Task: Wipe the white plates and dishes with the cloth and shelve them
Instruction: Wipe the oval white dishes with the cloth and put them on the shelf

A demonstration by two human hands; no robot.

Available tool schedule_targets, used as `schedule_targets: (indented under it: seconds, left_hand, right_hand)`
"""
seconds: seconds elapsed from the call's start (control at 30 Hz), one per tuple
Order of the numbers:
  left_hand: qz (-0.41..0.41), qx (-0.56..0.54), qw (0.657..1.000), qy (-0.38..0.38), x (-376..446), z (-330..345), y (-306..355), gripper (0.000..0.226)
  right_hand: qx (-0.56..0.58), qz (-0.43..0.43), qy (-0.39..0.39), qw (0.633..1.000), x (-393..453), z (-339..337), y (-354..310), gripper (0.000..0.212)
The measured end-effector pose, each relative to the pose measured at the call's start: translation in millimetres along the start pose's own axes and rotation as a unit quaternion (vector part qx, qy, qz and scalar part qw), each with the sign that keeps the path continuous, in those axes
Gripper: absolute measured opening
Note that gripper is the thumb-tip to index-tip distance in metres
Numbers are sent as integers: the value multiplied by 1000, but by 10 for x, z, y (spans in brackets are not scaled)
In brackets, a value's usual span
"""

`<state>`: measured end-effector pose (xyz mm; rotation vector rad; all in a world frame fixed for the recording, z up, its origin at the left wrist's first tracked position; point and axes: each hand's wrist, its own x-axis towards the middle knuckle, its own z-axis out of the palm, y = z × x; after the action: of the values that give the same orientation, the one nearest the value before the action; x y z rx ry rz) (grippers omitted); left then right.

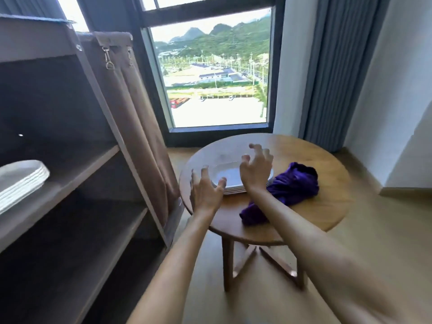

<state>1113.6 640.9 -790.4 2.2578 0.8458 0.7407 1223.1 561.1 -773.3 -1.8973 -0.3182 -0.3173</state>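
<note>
A stack of white square dishes (230, 177) sits on the round wooden table (304, 220). My left hand (204, 190) hovers at the stack's left edge with fingers spread and holds nothing. Over the stack's right side, my right hand (256, 169) is raised with fingers loosely bent, empty too. A crumpled purple cloth (287, 190) lies on the table just right of the dishes, partly hidden by my right forearm. Another stack of white plates (19, 181) rests on the middle shelf of the brown shelving unit (77, 174) at the left.
The shelving unit has a brown fabric cover rolled up at its top (112, 39) and hanging down its right side, close to the table. A large window (215, 73) is behind the table. A grey curtain (336, 73) hangs at the right. Wooden floor surrounds the table.
</note>
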Motion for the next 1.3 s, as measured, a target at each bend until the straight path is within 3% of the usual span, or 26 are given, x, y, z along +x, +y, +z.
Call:
schedule_targets:
  seconds: [0.13, 0.33, 0.63, 1.07, 1.3]
  left_hand:
    - [-25, 33, 998, -40, 80, 492, 37, 66]
    - [-70, -24, 997, -17, 149, 677, -67, 69]
    - [-85, -15, 996, -5, 143, 684, -80, 71]
    - [-89, -23, 996, 14, 144, 691, -81, 65]
    - [-183, -163, 968, 44, 261, 638, 51, 47]
  right_hand:
    - [-58, 57, -29, 996, 74, -285, 555, 43]
    - [-173, 18, -62, 983, 31, -108, 644, 55]
    - [-261, 2, -65, 963, 57, -34, 701, 39]
    - [-251, 1, -64, 966, 48, -34, 737, 42]
    - [-195, 4, -42, 980, 37, -90, 708, 53]
